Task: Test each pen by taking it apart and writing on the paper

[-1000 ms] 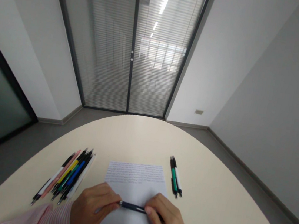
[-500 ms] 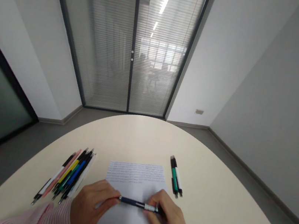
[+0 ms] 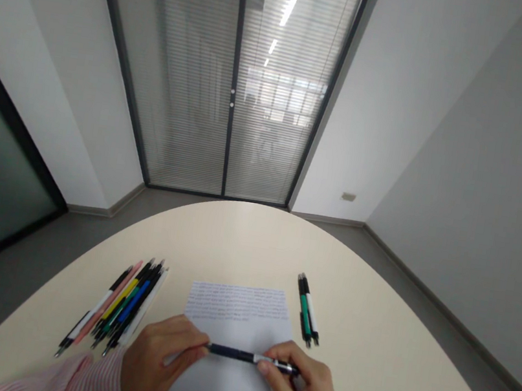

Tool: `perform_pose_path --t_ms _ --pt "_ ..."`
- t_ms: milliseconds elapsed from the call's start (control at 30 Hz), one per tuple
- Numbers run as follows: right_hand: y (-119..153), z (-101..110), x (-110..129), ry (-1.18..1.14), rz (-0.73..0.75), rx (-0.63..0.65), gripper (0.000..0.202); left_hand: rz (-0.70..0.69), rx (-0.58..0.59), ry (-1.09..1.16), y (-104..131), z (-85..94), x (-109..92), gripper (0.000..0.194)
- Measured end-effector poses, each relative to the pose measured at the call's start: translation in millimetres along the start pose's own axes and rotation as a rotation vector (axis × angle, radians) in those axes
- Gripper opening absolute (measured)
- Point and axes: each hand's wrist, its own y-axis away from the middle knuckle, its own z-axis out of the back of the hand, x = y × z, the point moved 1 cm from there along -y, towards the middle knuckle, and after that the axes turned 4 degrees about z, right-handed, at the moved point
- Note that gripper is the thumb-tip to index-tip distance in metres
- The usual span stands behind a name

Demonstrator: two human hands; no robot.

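Slatted blinds (image 3: 186,138), wall plate (image 3: 348,197), floor (image 3: 38,260)

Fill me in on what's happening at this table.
A person is holding a dark pen crosswise over a sheet of paper. The left hand pinches one end; the right hand grips it toward the other. Writing fills the sheet's far part. A bunch of pens lies to the left, and two pens lie to the right.

Obst: held pen (image 3: 232,352), pen pile (image 3: 123,307) L, pen pair (image 3: 308,310) R; rm past paper (image 3: 238,332).
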Motion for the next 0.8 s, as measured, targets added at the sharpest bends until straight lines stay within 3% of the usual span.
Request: perform_pose_path --t_ms 67,133,233,300,367,500,633,800 --pt "-1.2 -0.6 -1.6 -0.056 -0.059 0.003 0.023 -0.016 0.016 -0.020 -0.8 -0.2 -0.1 0.018" --pt "-2.8 -2.5 -1.6 -0.174 -0.116 -0.074 0.023 -0.005 0.016 -0.024 -2.0 -0.9 -1.5 0.018" --pt "-9.4 -6.5 2.7 -0.517 -0.164 -0.238 0.026 -0.032 0.018 0.000 -4.6 -2.5 -5.8 0.018" --pt "-19.7 -7.4 8.7 -0.795 -0.179 -0.300 0.028 -0.077 0.007 -0.002 -6.3 -2.8 -8.5 0.030" --pt "-35.4 -5.5 15.2 -1.077 -0.241 -0.312 0.026 -0.092 -0.003 -0.032 -7.4 -2.7 -9.5 0.042" --pt "-71.7 3.5 22.4 -1.529 -0.308 -0.227 0.026 -0.063 0.033 -0.091 -6.3 -5.7 -7.2 0.021" --pt "-91.9 8.1 16.3 -1.675 -0.352 -0.187 0.050 -0.059 0.053 -0.119 -4.0 -11.8 -5.4 0.021" --pt "-93.3 7.8 11.1 -1.669 -0.347 -0.208 0.050 -0.071 0.015 -0.124 -2.5 -15.7 -2.5 0.021"
